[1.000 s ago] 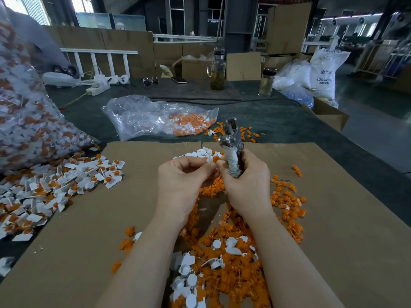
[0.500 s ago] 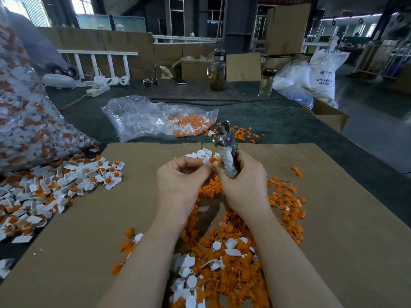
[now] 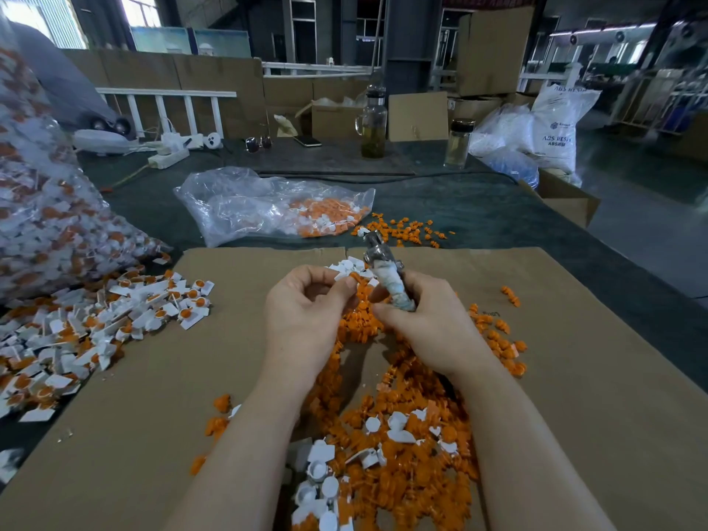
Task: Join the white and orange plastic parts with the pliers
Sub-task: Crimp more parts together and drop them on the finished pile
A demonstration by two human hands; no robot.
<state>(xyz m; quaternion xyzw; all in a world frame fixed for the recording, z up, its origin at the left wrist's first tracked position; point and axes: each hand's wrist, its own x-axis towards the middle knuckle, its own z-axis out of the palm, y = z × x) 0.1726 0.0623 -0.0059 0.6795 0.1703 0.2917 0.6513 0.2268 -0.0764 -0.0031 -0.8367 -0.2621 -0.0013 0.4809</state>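
Right now the left hand (image 3: pixel 306 312) pinches a small white and orange pair (image 3: pixel 350 277) between thumb and fingertips, while the right hand (image 3: pixel 429 320) wraps its fingers round the taped handles of the pliers (image 3: pixel 387 274). The pliers stand nearly upright, long axis leaning a little away from the person, metal head uppermost and just beyond the pinched pair. That pair sits just left of the pliers' handles and below the head, so it likely has to rise toward the head before any squeeze; whether the jaws are parted I cannot tell.

Beneath the hands a brown cardboard sheet (image 3: pixel 574 377) carries a heap of loose orange parts (image 3: pixel 406 435) with white parts (image 3: pixel 322 488) mixed in, nearer the person than the pliers. Left of the pliers lies a pile of joined pieces (image 3: pixel 115 312); beyond the pliers, a clear plastic bag (image 3: pixel 268 205) of parts. Nothing stands between pair and pliers.
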